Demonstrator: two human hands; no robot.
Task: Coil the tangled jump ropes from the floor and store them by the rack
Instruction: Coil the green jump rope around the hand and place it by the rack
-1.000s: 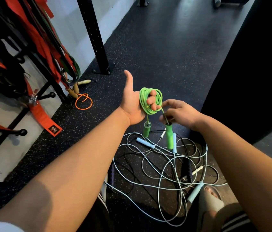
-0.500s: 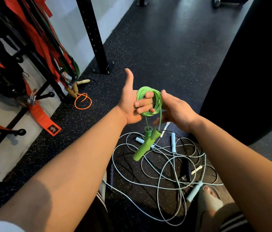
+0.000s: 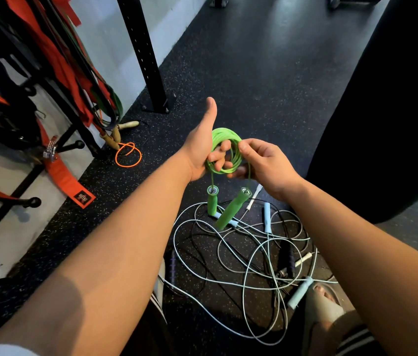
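Once the swinging handles [image 3: 231, 209] had settled, the green rope [image 3: 224, 136] was held coiled round the curled left grip [image 3: 202, 155] and pinched by the right grip [image 3: 262, 163], above the floor tangle [image 3: 254, 258]; its coiling was judged finished.

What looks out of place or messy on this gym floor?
Pale blue and black jump ropes lie tangled in a heap on the floor, and an orange rope sits loosely looped by the rack.
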